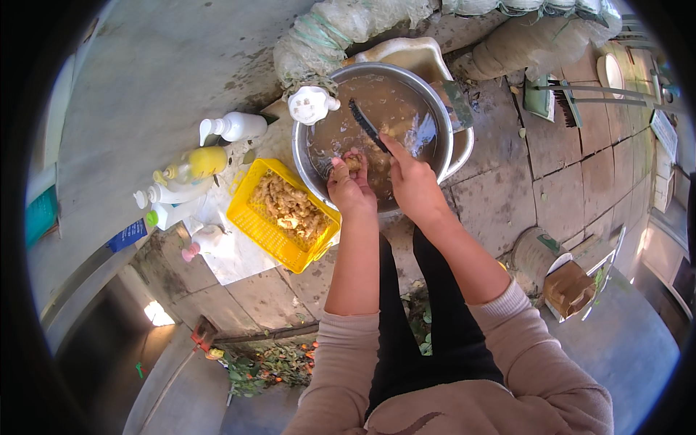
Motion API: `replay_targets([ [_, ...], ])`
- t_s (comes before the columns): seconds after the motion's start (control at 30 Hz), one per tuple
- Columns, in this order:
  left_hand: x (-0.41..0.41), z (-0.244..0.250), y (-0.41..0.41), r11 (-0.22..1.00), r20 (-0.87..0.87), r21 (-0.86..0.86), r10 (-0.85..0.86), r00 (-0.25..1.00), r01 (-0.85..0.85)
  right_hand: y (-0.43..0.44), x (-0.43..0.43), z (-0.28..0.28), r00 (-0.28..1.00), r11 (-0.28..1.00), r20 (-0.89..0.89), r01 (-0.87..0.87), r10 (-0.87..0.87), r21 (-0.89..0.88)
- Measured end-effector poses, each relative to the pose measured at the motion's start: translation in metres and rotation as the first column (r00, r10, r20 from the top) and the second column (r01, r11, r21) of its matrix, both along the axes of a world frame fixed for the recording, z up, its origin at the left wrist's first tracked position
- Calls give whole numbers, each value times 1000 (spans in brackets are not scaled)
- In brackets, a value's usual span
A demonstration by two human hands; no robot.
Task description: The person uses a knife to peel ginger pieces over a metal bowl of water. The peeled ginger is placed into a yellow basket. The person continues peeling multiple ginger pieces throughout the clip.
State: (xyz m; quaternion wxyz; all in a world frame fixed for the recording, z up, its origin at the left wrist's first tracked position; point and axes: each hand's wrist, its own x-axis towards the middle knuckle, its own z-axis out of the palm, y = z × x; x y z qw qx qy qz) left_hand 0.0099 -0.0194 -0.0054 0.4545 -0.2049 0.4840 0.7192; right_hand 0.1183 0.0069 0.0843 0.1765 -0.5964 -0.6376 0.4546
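A wide metal basin (445, 163) full of murky brown water stands before me. Over its near side my left hand (350, 185) holds a small piece of ginger root (353, 164) in its fingertips. My right hand (410, 174) grips a narrow black brush (363, 120), its index finger laid along the handle. The brush points up and left over the water, apart from the piece in my left hand. A paler lump (399, 130) shows at the water beyond my right hand, partly hidden. Left of the basin, a yellow plastic basket (244, 213) holds a heap of ginger roots (288, 204).
A white faucet head (310, 105) on a plastic-wrapped pipe (321, 38) juts over the basin's left rim. A white ceramic sink (399, 46) lies beneath. Several bottles, including a white pump bottle (242, 126) and a yellow one (204, 163), stand left. A bucket (535, 250) sits right.
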Motion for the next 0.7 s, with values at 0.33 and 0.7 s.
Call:
replay_targets([
  [0.33,5,-6,-5,996,-217,-43,-86,972,79,-43,0,5,997,996,-19,-73,73,-42],
  [0.7,-11,3,-5,977,-171,-38,-213,962,209,24,0,-41,996,999,93,-7,11,-49],
])
